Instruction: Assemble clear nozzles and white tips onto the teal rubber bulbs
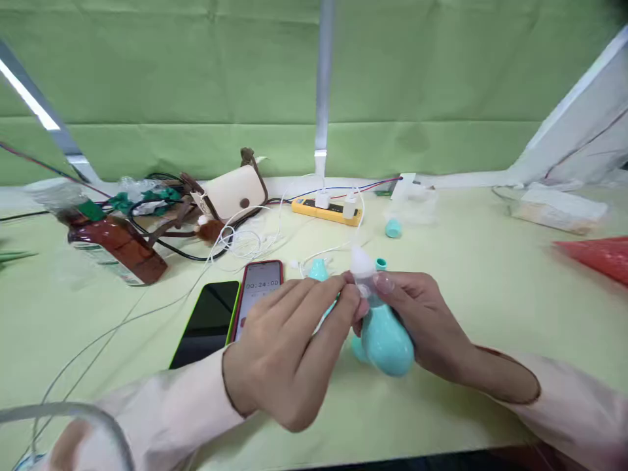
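Observation:
A turquoise bulb nasal aspirator (388,343) with a clear collar and a whitish soft tip is held over the table, tip pointing up and away. My right hand (426,320) is closed round it, with the thumb on the collar. From the left, my left hand (294,347) pinches the collar area just below the tip; its fingertips are partly hidden. Behind my fingers lies another turquoise piece with a narrow top (318,269), mostly covered. A small turquoise cap (381,263) stands just beyond the tip, and a second turquoise cap (393,228) lies farther back.
Two phones, a dark one (209,317) and one showing a timer (260,280), lie left of my hands. Behind are a yellow power strip (328,212), white cables, a cream handbag (235,193) and a tilted brown bottle (120,248). A red bag (598,257) sits far right.

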### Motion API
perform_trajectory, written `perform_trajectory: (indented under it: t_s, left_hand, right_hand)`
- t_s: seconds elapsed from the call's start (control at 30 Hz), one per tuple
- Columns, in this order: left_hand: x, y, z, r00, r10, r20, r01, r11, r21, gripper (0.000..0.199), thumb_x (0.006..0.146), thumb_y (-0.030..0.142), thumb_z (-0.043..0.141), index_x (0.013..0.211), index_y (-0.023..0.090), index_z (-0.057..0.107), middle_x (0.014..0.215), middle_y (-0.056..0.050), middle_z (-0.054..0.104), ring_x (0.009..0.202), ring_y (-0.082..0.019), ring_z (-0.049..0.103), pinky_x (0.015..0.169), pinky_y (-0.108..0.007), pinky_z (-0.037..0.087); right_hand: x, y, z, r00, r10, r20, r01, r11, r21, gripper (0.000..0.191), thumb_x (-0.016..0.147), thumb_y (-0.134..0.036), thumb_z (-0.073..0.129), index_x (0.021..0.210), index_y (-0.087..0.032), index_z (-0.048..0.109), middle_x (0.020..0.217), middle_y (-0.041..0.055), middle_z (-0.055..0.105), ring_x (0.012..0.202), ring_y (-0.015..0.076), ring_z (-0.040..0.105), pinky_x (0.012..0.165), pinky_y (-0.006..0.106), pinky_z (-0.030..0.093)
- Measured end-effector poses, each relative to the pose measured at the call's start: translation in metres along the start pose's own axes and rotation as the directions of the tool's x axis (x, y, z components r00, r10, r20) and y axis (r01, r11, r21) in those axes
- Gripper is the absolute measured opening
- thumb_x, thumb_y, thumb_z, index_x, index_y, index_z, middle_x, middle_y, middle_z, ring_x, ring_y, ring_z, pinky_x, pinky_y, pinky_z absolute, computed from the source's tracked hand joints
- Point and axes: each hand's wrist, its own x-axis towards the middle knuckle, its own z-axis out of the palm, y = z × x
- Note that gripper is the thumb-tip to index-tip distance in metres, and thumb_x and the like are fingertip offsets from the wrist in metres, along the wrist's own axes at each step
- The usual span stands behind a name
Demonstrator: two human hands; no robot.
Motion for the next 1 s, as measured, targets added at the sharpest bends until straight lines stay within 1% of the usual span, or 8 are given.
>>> perform_trajectory:
  t_s: [0.2, 0.37, 0.47, 0.57, 0.7, 0.77, 0.87, 1.0]
  left_hand:
    - [-0.006, 0.005, 0.0, 0.995, 0.08, -0.064, -0.077, 0.996, 0.04, 0.024, 0.082, 0.008, 0.037, 0.095, 0.002, 0.057, 0.093, -0.02, 0.065, 0.09, -0.025, 0.059, 0.069, -0.036, 0.053]
    - [-0.004, -0.001, -0.01, 0.993, 0.111, -0.029, -0.112, 0.993, -0.035, 0.03, 0.082, 0.009, 0.035, 0.099, 0.01, 0.059, 0.096, -0.012, 0.064, 0.091, -0.023, 0.057, 0.071, -0.033, 0.053]
    - [-0.001, -0.003, -0.02, 0.996, 0.087, 0.022, -0.084, 0.991, -0.108, 0.028, 0.08, 0.011, 0.041, 0.099, 0.019, 0.06, 0.094, -0.006, 0.065, 0.086, -0.021, 0.059, 0.068, -0.03, 0.054]
    - [0.002, -0.002, -0.024, 0.996, 0.076, 0.053, -0.069, 0.988, -0.135, 0.028, 0.081, 0.011, 0.041, 0.097, 0.022, 0.061, 0.092, -0.004, 0.066, 0.082, -0.019, 0.06, 0.066, -0.029, 0.055]
    - [0.003, 0.004, -0.021, 0.995, 0.083, 0.057, -0.083, 0.997, 0.0, 0.025, 0.081, 0.01, 0.041, 0.091, 0.017, 0.063, 0.088, -0.005, 0.066, 0.085, -0.019, 0.059, 0.073, -0.031, 0.054]
    - [0.003, 0.006, -0.02, 0.979, 0.184, 0.084, -0.194, 0.974, 0.121, 0.025, 0.081, 0.009, 0.039, 0.089, 0.012, 0.063, 0.087, -0.008, 0.066, 0.087, -0.021, 0.059, 0.078, -0.034, 0.052]
    - [0.002, 0.005, -0.019, 0.927, 0.357, 0.117, -0.376, 0.88, 0.289, 0.029, 0.082, 0.007, 0.033, 0.087, 0.006, 0.062, 0.085, -0.012, 0.065, 0.084, -0.024, 0.06, 0.077, -0.039, 0.051]
    - [0.003, 0.003, -0.02, 0.892, 0.433, 0.128, -0.448, 0.811, 0.376, 0.03, 0.083, 0.007, 0.031, 0.082, 0.007, 0.061, 0.08, -0.01, 0.064, 0.077, -0.023, 0.06, 0.071, -0.039, 0.053]
  right_hand:
    - [-0.002, 0.002, 0.006, 0.997, -0.003, -0.081, 0.004, 1.0, 0.017, 0.03, 0.079, -0.038, 0.051, 0.059, -0.016, 0.058, 0.059, 0.0002, 0.056, 0.052, 0.0075, 0.048, 0.048, 0.017, 0.042]
    - [-0.005, -0.002, 0.008, 1.0, -0.022, -0.016, 0.022, 0.999, -0.025, 0.03, 0.079, -0.037, 0.05, 0.059, -0.016, 0.059, 0.058, 0.0006, 0.056, 0.052, 0.0078, 0.048, 0.047, 0.017, 0.041]
    - [-0.007, -0.004, 0.008, 1.0, -0.016, -0.005, 0.016, 0.999, -0.05, 0.031, 0.079, -0.038, 0.05, 0.059, -0.016, 0.058, 0.056, 0.0001, 0.055, 0.051, 0.0073, 0.048, 0.046, 0.017, 0.04]
    - [-0.009, -0.005, 0.008, 1.0, -0.004, -0.001, 0.004, 0.998, -0.061, 0.032, 0.079, -0.038, 0.05, 0.059, -0.015, 0.058, 0.055, -0.0001, 0.054, 0.051, 0.0071, 0.047, 0.047, 0.016, 0.04]
    - [-0.01, -0.005, 0.009, 1.0, 0.0, -0.024, -0.002, 0.996, -0.086, 0.033, 0.079, -0.04, 0.049, 0.059, -0.015, 0.057, 0.056, 0.0004, 0.054, 0.051, 0.0077, 0.047, 0.047, 0.017, 0.041]
    - [-0.01, -0.005, 0.009, 0.999, -0.012, -0.046, 0.007, 0.993, -0.117, 0.034, 0.079, -0.04, 0.049, 0.058, -0.015, 0.057, 0.056, 0.0003, 0.053, 0.05, 0.0078, 0.046, 0.047, 0.018, 0.041]
    - [-0.011, -0.006, 0.01, 0.998, -0.026, -0.063, 0.015, 0.986, -0.167, 0.034, 0.079, -0.041, 0.049, 0.057, -0.016, 0.057, 0.054, -0.0006, 0.052, 0.049, 0.0075, 0.045, 0.046, 0.018, 0.04]
    - [-0.012, -0.006, 0.011, 0.994, -0.036, -0.1, 0.011, 0.971, -0.239, 0.034, 0.077, -0.042, 0.05, 0.057, -0.016, 0.058, 0.056, 0.0004, 0.052, 0.055, 0.0094, 0.046, 0.05, 0.019, 0.042]
